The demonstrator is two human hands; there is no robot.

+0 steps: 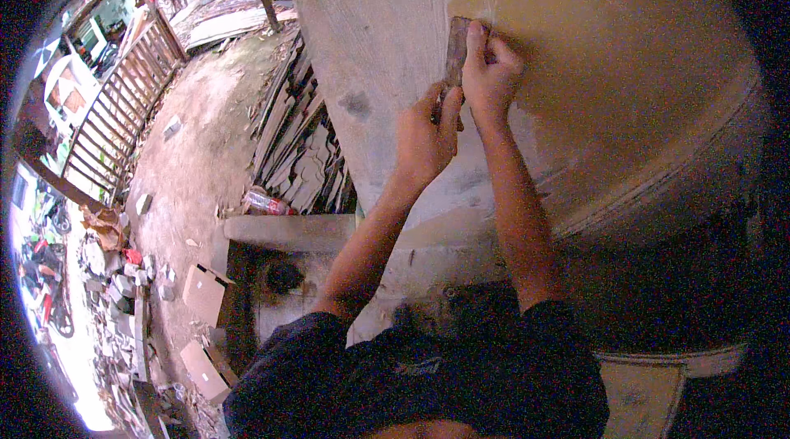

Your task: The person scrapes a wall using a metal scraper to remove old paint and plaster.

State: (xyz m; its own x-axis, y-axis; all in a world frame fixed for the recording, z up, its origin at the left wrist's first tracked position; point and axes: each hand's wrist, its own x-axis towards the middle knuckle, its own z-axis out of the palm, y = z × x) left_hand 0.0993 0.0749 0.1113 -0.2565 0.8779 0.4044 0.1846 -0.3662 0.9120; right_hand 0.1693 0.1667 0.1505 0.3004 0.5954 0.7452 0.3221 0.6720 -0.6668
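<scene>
R hand [492, 77] curled round upper end of dark-brown flat rectangular block [456, 51], L hand [428, 133] gripping lower end, prob. for even pressure; it's against big grey-and-tan panel [378, 36], well in from L edge.

Both arms [524, 225] reach forward, hands [426, 139] curled close together.

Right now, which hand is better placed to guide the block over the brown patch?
Probably the right hand: it holds the upper part of the block at the edge of the brown patch; the left hand is lower, over the pale surface.
</scene>
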